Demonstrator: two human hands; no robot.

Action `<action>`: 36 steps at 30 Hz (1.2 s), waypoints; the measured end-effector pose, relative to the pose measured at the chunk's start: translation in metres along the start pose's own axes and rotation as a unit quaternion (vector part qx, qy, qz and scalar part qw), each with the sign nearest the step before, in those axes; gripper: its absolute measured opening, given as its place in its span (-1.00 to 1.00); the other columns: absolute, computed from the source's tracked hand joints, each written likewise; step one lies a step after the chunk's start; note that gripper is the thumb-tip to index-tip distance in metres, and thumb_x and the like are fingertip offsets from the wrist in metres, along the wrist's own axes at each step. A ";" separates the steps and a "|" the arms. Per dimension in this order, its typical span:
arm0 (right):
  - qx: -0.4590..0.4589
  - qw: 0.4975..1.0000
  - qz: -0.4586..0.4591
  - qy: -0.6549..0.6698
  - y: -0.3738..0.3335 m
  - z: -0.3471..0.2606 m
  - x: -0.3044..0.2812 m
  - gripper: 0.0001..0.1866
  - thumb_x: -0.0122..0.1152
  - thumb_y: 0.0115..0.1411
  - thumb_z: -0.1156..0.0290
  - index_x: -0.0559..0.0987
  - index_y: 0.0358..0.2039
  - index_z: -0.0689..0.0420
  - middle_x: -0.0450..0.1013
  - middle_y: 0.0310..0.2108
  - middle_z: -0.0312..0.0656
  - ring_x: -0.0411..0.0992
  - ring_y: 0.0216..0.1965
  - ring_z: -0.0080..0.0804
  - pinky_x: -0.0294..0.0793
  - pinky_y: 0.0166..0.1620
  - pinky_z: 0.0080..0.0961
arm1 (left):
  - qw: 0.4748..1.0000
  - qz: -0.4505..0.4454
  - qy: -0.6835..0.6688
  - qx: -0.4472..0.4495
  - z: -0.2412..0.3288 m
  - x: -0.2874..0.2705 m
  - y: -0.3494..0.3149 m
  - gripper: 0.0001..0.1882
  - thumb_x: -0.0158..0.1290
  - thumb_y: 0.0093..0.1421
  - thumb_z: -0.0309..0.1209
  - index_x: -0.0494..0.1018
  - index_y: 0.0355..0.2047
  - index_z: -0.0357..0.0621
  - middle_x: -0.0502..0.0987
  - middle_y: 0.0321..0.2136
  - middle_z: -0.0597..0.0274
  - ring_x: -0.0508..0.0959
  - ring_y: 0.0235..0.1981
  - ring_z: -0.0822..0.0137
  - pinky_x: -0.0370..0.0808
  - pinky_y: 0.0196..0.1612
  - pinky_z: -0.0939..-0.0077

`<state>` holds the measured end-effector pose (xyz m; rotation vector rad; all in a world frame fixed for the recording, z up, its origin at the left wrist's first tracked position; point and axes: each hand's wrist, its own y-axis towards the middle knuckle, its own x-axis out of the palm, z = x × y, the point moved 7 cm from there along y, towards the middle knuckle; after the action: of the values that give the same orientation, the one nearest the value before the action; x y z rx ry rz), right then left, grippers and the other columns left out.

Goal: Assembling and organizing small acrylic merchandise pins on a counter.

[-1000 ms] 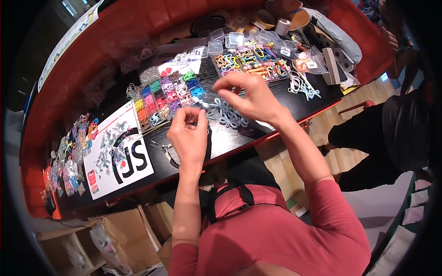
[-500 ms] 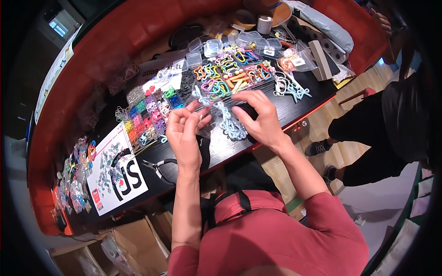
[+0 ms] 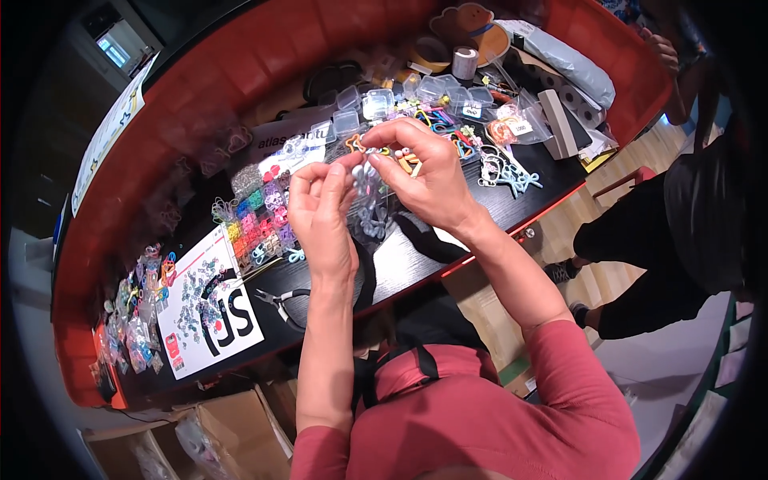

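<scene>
- Raised and drawn closer together since the earlier frames: both hands, then lower over the counter [image 3: 416, 264], now lifted above the heap of pale grey clips [image 3: 370, 216].
- Left hand [image 3: 320, 216]: fingers upright, thumb and forefinger pinched in a narrow grip on a small pale grey clip [image 3: 358, 172] held between the two hands.
- Right hand [image 3: 424, 172]: fingers curled, fingertips closed on the same small clip from the other side; several beads or small pieces visible at the fingertips, too small to tell apart.
- Held clip: off the counter, directly above the grey heap, just in front of the coloured clips.
- Trays of coloured small parts [image 3: 256, 216]: left of the left hand, on the dark counter.
- Clear plastic boxes [image 3: 376, 104]: beyond the hands, near the red curved wall [image 3: 200, 88].
- Pliers [image 3: 280, 300]: flat on the counter near the left forearm, beside a white printed sheet [image 3: 204, 308].
- Roll of grey tape [image 3: 465, 62]: far edge, well apart from the hands.
- Another person's dark-clothed legs [image 3: 640, 256]: at right, beside the counter.
</scene>
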<state>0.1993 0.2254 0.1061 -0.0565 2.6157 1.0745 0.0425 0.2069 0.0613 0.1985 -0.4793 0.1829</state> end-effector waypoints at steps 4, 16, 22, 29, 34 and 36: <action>-0.015 1.000 0.002 -0.012 0.001 0.000 -0.005 -0.86 0.24 0.17 0.58 0.62 -0.24 0.29 0.56 -0.21 -0.10 0.54 -0.16 -0.33 0.50 -0.06 -0.46 | 1.000 -0.007 0.011 0.009 0.000 0.008 0.004 -0.89 0.05 0.34 -0.55 0.39 -0.16 -0.28 0.64 -0.20 -0.05 0.66 -0.18 0.27 0.61 -0.06 0.45; -0.145 0.967 -0.053 -0.204 -0.016 -0.047 -0.024 -0.78 0.35 -0.10 0.52 0.58 -0.37 0.10 0.43 -0.12 -0.10 0.40 -0.04 -0.05 0.37 0.04 -0.19 | 0.982 -0.145 -0.033 -0.116 0.005 0.031 0.012 -0.84 0.06 0.34 -0.43 0.41 -0.14 -0.23 0.64 -0.19 -0.07 0.66 -0.17 0.24 0.61 -0.04 0.37; -0.070 0.992 0.035 -0.100 -0.015 -0.031 -0.051 -0.84 0.36 -0.03 0.54 0.57 -0.40 0.16 0.43 0.01 0.04 0.49 -0.06 -0.09 0.52 -0.06 -0.30 | 0.971 -0.216 0.038 -0.093 -0.017 0.032 -0.012 -0.22 0.27 0.22 -0.22 0.14 0.30 -0.27 0.41 0.16 -0.07 0.39 0.24 0.20 0.39 0.19 0.36; 0.099 0.989 0.100 0.037 -0.034 0.008 -0.070 -0.47 0.45 0.06 0.47 0.49 0.06 0.18 0.43 -0.03 -0.17 0.51 -0.23 -0.53 0.52 -0.23 -0.62 | 0.976 -0.165 0.068 -0.128 -0.060 0.029 -0.032 -0.74 0.12 0.32 -0.51 0.49 0.00 -0.31 0.58 -0.21 0.26 0.57 -0.25 0.50 0.54 -0.12 0.60; 0.259 0.932 0.001 0.253 -0.069 0.052 -0.055 -0.80 0.36 0.20 0.48 0.64 -0.17 0.24 0.54 -0.42 -0.35 0.42 -0.47 -0.71 0.36 -0.44 -0.73 | 0.956 -0.196 0.070 -0.208 -0.070 0.032 -0.041 -0.75 0.13 0.34 -0.38 0.57 -0.08 -0.30 0.60 -0.31 0.33 0.54 -0.30 0.59 0.44 -0.28 0.72; 0.251 0.939 0.038 0.231 -0.072 0.050 -0.057 -0.92 0.32 0.22 0.50 0.67 -0.31 0.24 0.53 -0.51 -0.37 0.37 -0.55 -0.74 0.34 -0.48 -0.74 | 0.965 -0.173 0.121 -0.155 -0.063 0.032 -0.041 -0.72 0.14 0.34 -0.32 0.60 -0.10 -0.29 0.64 -0.31 0.28 0.53 -0.33 0.61 0.39 -0.30 0.75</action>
<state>0.2778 0.2036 0.0402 -0.1028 3.2610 0.4111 0.1073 0.1860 0.0162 -0.0489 -0.2191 -0.2099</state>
